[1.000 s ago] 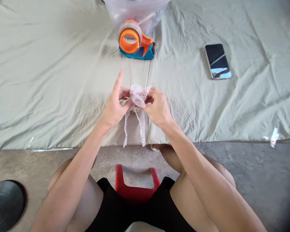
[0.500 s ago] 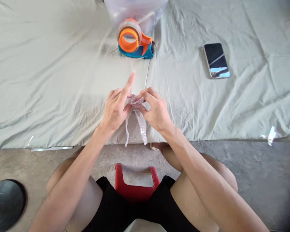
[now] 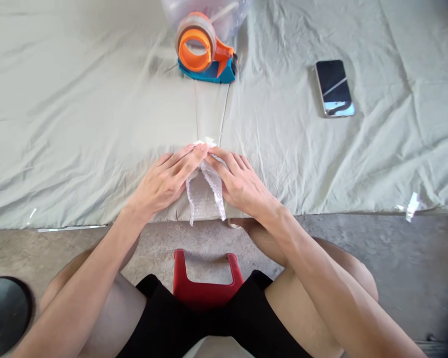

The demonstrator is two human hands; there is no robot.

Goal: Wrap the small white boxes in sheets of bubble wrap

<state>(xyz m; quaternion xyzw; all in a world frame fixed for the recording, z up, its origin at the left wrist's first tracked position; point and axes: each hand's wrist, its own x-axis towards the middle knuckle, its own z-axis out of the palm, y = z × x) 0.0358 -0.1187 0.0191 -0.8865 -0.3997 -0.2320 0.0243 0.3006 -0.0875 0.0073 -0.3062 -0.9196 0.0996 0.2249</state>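
A strip of clear bubble wrap lies near the table's front edge, its loose end reaching down to that edge. Its far end is bunched under my fingertips, and whatever may be inside it is hidden. My left hand is closed on the bunched part from the left, fingers together and bent over it. From the right, my right hand grips the same part with curled fingers. The fingertips of both hands meet at the top of the wrap; the thumbs are mostly hidden beneath.
An orange and blue tape dispenser stands beyond my hands, before a clear plastic bag. A phone lies to the right on the grey cloth. Below are a red stool and a round black base.
Both hands have lowered and flattened over the wrap, fingertips now together. My left index finger, raised before, has come down onto it. The view has shifted slightly.
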